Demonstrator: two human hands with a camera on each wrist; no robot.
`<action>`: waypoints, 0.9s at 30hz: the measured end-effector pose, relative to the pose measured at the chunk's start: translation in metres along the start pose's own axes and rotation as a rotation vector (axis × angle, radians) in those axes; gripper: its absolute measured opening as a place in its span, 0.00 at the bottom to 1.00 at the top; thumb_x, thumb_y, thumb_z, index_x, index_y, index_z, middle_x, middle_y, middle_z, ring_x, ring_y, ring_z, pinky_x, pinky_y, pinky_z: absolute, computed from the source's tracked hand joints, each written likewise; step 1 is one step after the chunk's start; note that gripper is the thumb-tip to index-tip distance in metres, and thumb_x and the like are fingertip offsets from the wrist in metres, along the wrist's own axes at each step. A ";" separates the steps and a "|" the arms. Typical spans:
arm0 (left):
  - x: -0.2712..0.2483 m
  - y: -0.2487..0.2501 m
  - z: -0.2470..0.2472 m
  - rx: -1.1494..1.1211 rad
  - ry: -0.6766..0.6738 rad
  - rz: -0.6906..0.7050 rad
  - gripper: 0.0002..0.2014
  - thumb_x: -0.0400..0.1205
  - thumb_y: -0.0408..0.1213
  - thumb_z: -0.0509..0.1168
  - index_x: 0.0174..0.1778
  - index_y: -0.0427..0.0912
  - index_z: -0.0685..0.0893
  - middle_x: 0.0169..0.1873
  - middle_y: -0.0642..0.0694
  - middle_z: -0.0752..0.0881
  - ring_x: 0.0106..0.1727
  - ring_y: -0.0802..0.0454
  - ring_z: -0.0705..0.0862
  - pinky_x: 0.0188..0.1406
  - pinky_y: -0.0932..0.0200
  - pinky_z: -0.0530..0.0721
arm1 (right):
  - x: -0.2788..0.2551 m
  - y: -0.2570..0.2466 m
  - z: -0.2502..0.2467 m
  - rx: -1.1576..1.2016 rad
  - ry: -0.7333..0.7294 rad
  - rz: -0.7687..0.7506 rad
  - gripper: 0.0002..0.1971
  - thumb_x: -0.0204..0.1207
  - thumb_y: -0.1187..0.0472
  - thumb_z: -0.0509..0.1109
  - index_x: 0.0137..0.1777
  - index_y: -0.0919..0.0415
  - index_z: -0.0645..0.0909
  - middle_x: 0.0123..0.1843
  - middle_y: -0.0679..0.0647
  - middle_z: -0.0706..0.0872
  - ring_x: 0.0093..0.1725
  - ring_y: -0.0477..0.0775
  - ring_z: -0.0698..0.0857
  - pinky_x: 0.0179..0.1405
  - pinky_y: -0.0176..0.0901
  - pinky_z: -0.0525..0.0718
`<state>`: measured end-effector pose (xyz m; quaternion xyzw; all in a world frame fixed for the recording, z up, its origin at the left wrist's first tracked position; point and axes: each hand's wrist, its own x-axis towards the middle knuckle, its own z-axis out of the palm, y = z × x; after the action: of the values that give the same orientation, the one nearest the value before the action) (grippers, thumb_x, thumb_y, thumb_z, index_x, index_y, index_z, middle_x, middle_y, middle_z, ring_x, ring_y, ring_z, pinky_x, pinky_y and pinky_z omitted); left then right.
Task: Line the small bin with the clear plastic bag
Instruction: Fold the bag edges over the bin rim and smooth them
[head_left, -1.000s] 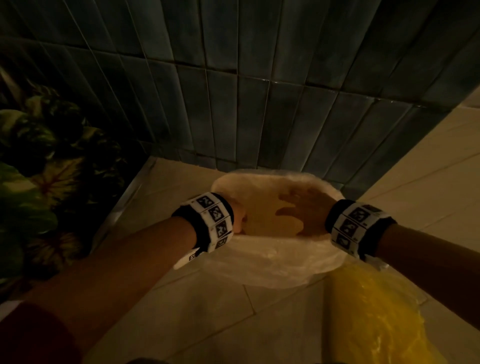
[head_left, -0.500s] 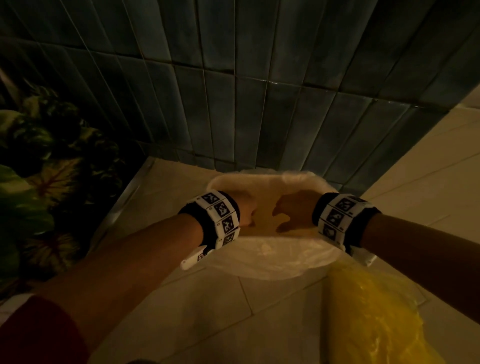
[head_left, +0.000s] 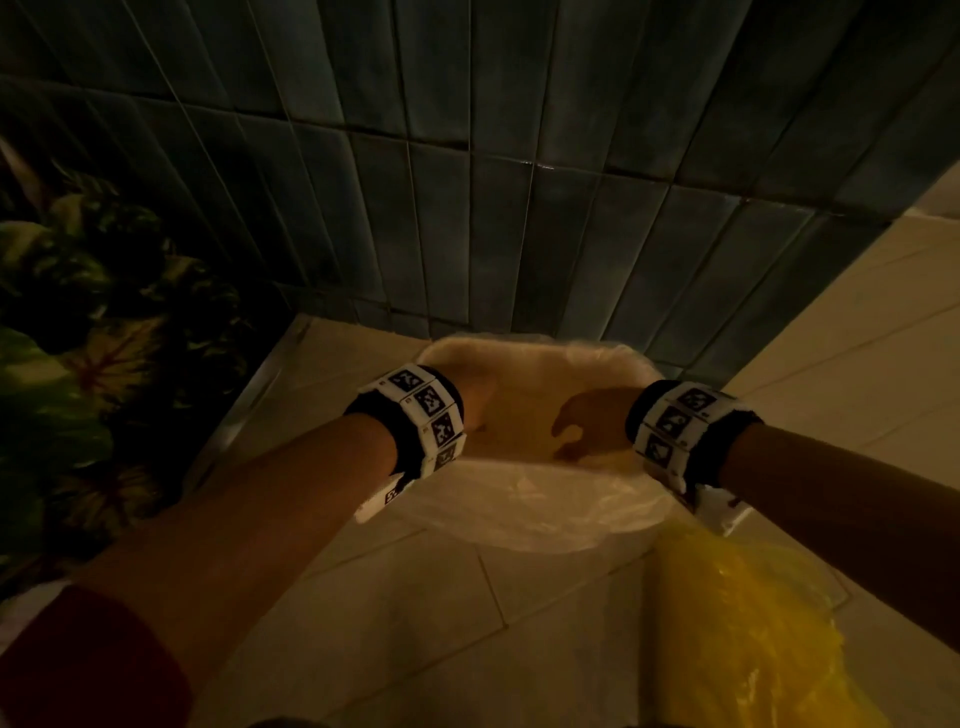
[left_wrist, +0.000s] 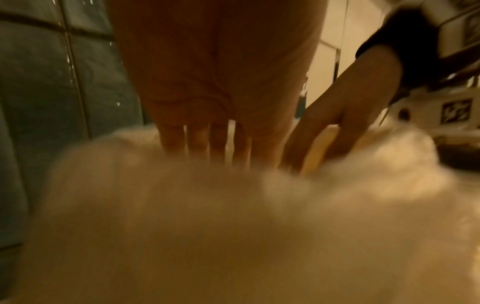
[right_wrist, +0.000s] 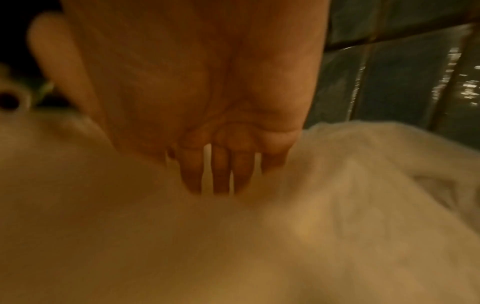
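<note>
Since a second ago both my hands have gone deeper into the bin: then the right palm lay spread flat over the opening, now only its back shows above the rim. Head view has also tipped slightly, wall filling more of it.

Wall (head_left: 467, 171): dark teal tiles, upright, behind the bin. Floor (head_left: 395, 613): pale tiles. Plant (head_left: 78, 364): leafy, far left, well apart from the bin.

Yellow bag (head_left: 753, 634): crumpled on the floor at near right, just beside the bin.

Bin (head_left: 644, 371): stands on the floor against the wall. Clear bag (head_left: 519, 499) sits inside it, with its mouth folded over the rim and hanging down the near side; the far rim is covered too.

Left hand (head_left: 480, 402): inside the bin at left. The left wrist view shows its fingers (left_wrist: 197, 142) straight, side by side, pointing down, tips sunk in blurred plastic. Not gripping.

Right hand (head_left: 592, 421): inside at right, near the left hand but apart. Its fingers (right_wrist: 221, 170) are straight, slightly spread, pushing down into the bag; the thumb stands out to the side. Not gripping.

Both wrist views are blurred low down.
</note>
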<state>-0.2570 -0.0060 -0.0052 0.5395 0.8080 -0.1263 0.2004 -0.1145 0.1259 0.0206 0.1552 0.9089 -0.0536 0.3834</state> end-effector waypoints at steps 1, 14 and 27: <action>-0.006 0.002 -0.007 -0.050 0.016 0.038 0.20 0.82 0.46 0.61 0.70 0.47 0.73 0.64 0.45 0.81 0.61 0.44 0.82 0.63 0.48 0.80 | -0.008 0.000 -0.003 0.091 0.072 -0.034 0.24 0.78 0.40 0.60 0.72 0.45 0.74 0.75 0.47 0.73 0.75 0.55 0.70 0.79 0.55 0.62; -0.070 -0.007 0.009 -0.100 -0.047 0.258 0.08 0.81 0.43 0.63 0.52 0.46 0.83 0.51 0.45 0.85 0.51 0.45 0.83 0.49 0.52 0.80 | -0.041 -0.016 0.055 0.121 0.326 -0.144 0.16 0.84 0.52 0.56 0.69 0.48 0.74 0.68 0.50 0.81 0.65 0.56 0.79 0.65 0.57 0.77; -0.075 -0.087 0.081 -0.583 0.073 -0.491 0.26 0.86 0.48 0.53 0.77 0.39 0.65 0.76 0.35 0.68 0.76 0.36 0.67 0.75 0.47 0.64 | -0.038 0.079 0.154 1.104 0.985 0.479 0.22 0.78 0.74 0.62 0.72 0.68 0.68 0.69 0.69 0.74 0.66 0.70 0.75 0.60 0.57 0.75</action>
<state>-0.2970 -0.1349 -0.0437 0.2545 0.9218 0.0839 0.2801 0.0413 0.1585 -0.0584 0.5216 0.7579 -0.3391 -0.1963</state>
